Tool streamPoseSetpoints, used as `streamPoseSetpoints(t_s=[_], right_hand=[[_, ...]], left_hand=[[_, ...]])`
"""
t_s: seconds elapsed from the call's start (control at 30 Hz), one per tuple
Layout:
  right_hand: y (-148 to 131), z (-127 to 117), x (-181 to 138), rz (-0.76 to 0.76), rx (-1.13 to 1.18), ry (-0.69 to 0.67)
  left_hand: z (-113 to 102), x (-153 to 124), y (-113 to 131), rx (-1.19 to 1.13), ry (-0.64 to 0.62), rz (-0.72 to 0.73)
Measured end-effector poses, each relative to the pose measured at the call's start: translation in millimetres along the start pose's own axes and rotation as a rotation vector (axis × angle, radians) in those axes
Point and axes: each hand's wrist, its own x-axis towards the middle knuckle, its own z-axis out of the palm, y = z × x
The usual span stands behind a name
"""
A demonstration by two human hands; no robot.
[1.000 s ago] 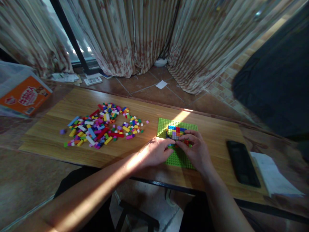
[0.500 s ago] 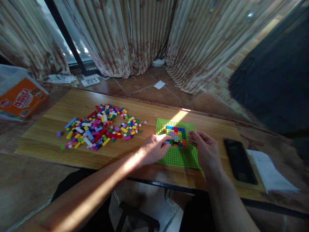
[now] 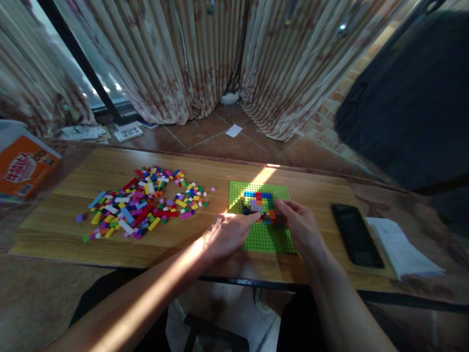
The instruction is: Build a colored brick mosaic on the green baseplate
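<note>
Both the left hand (image 3: 230,236) and right hand (image 3: 302,227) have fingers against the coloured brick build (image 3: 259,201) on a green board (image 3: 269,239) atop the counter (image 3: 315,188), whether clamped or apart impossible to tell, and uneven pressing at its near and right edges could pop bricks loose.

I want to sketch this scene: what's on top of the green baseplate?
On the green baseplate sits a cluster of bricks, with blue, red and orange showing. The left hand and right hand hide parts of the baseplate; whatever lies beneath them cannot be seen.
</note>
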Motion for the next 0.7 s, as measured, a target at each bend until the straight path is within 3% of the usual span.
streamPoseSetpoints(t_s=[0.3, 0.57, 0.7], right_hand=[[1.1, 4.1, 0.0, -0.032, -0.078, 0.008], [19.6, -6.2, 10.3, -0.232, -0.478, -0.021], [19.0, -8.3, 10.7, -0.277, -0.705, 0.001]], left_hand=[[-4.1, 0.3, 11.8, 0.188, -0.050, -0.011], [0.6, -3.2, -1.7, 0.065, 0.068, 0.031], [-22.9, -0.6, -24.0, 0.094, 0.094, -0.040]])
